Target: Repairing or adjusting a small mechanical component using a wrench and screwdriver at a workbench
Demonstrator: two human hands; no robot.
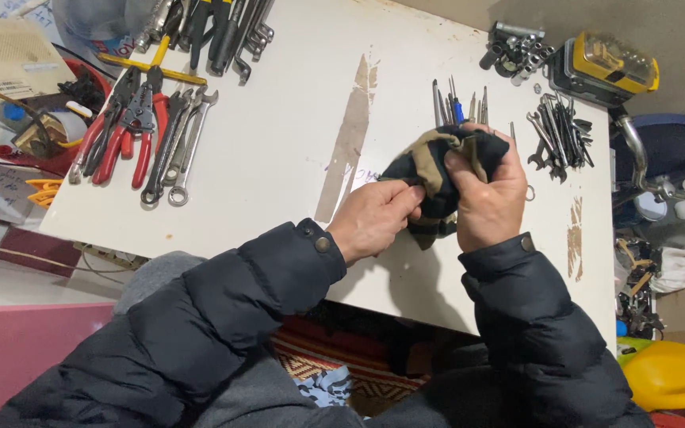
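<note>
Head view: our right hand (489, 202) is closed around a dark and tan cloth (436, 170), whose bunched bulk lies up and left of its fingers. Our left hand (374, 218) pinches the cloth's lower edge. Both are above the white table (279, 143), screwdrivers (457, 103) just beyond.

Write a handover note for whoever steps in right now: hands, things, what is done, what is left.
Left hand: pinching the near edge of the dark-and-tan crumpled cloth.
Right hand: closed around the same cloth, held just above the white worktable.
Nearby: row of small screwdrivers and bits behind the cloth; red-handled pliers and steel spanners far left; small wrenches right.
Done: cloth is in both hands.
Left: what the cloth wraps is hidden; no tool picked up yet.
</note>
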